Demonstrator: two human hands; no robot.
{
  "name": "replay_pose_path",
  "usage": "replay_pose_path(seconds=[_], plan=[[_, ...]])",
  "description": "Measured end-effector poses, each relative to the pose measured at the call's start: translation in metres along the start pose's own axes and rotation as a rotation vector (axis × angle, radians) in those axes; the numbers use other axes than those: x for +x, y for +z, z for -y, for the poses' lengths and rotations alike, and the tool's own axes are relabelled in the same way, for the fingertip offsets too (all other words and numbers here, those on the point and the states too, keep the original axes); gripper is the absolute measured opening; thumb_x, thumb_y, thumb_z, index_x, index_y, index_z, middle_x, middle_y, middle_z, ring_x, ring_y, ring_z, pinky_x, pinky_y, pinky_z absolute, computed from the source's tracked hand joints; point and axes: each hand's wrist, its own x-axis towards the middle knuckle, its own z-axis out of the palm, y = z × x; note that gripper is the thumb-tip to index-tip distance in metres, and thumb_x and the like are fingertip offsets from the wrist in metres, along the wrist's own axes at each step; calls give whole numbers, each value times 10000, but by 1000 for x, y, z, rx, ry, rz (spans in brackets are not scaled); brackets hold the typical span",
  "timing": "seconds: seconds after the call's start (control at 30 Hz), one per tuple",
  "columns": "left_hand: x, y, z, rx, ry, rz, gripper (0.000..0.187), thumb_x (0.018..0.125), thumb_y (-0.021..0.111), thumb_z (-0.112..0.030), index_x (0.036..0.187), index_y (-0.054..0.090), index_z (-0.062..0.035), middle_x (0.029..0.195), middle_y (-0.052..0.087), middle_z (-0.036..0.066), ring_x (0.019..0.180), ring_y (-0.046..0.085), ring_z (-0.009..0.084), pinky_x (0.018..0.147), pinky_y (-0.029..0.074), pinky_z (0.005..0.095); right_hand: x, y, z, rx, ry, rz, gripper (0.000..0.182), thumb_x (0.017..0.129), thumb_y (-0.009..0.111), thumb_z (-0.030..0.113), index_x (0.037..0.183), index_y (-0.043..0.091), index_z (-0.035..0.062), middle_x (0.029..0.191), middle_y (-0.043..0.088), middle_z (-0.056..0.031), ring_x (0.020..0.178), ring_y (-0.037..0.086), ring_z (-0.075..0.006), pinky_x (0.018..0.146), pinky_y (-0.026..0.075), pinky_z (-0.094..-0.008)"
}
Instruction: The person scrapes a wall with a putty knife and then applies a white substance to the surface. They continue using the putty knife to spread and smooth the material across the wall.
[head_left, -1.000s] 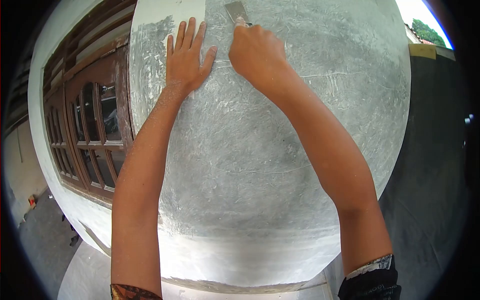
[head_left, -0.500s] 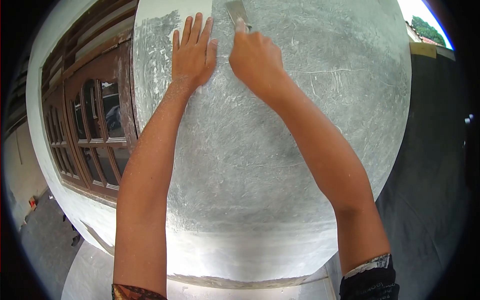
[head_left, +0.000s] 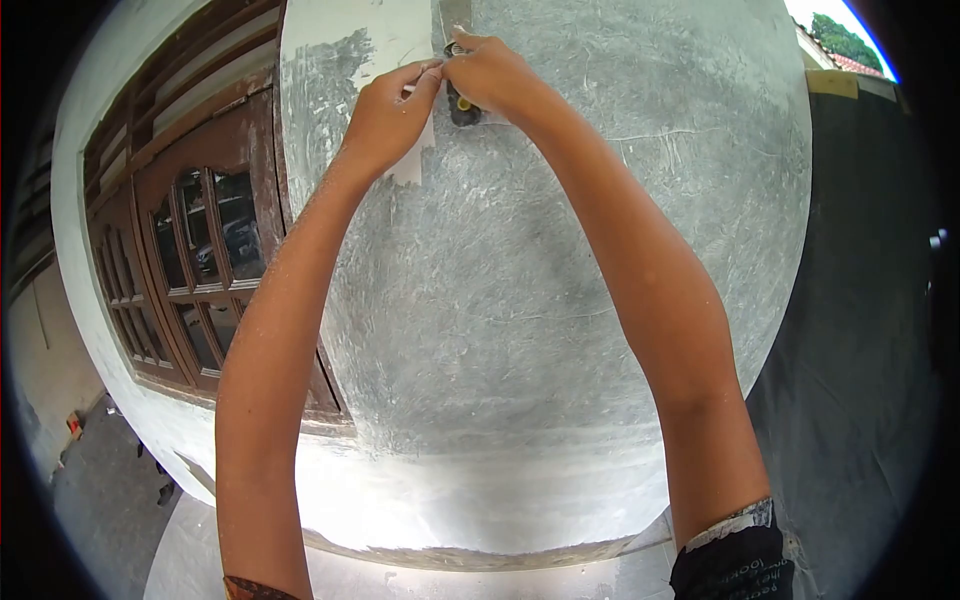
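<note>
My right hand (head_left: pixel 487 76) grips a scraper by its black and yellow handle (head_left: pixel 464 110), whose lower end sticks out below the fingers. The scraper's flat blade (head_left: pixel 455 14) points up along the wall. Close against it, my left hand (head_left: pixel 392 115) is closed in a pinch on a pale strip of peeling paint (head_left: pixel 408 170). The strip's ragged lower end hangs beneath the left hand, over the grey wall (head_left: pixel 520 260). Part of the strip is hidden behind the fingers. Both hands meet high on the wall, beside a patch of whitish paint (head_left: pixel 400 25).
A brown wooden window (head_left: pixel 205 230) with glass panes is set in the wall at left. Dark sheeting (head_left: pixel 850 300) hangs at right. A pale ledge (head_left: pixel 480 580) runs along the wall's foot, and grey floor (head_left: pixel 100 480) shows at lower left.
My left hand has gone from lying flat on the wall to pinching a paint strip beside the right hand. The right hand has shifted slightly left, and the scraper's handle now shows below it.
</note>
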Motion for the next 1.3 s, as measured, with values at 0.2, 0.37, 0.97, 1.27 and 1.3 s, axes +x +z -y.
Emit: replay_pose_path(seconds=[0.2,0.37,0.97,1.27,1.3], plan=[[-11,6,-44,-221,-125,-2,563,945,677,-391,1272,651,67,1069,723,221,854,766,209,739,604,366,54,6,-21,-351,-368,139,481,929,574,222,1375,677,74,1387,619,-302,1142,715,-320,916,563,-376],[13,4,-53,9,-250,64,542,948,650,-398,1217,637,73,1114,710,251,816,776,272,699,622,398,76,-5,-40,-262,-285,250,446,956,583,243,1361,665,75,1327,631,-246,1168,668,-379,984,538,-465],[69,59,-56,770,-259,-344,434,991,535,-309,1266,694,-13,1165,716,290,1104,699,452,1006,536,512,65,-95,-110,-709,-741,-257,565,1070,437,337,1548,453,37,1675,323,-167,1567,246,-348,1299,144,-516],[52,68,-83,921,-150,-360,444,976,553,-332,1281,699,-44,1122,735,269,1037,713,452,976,538,511,65,-94,-112,-750,-752,-273,562,1072,419,331,1553,446,43,1672,331,-163,1568,252,-341,1298,160,-515],[52,68,-88,928,-187,-312,422,975,575,-302,1262,698,-18,1134,731,273,1058,716,442,971,553,509,68,-91,-114,-748,-748,-271,562,1072,419,331,1553,446,43,1672,331,-163,1568,252,-341,1298,160,-515]])
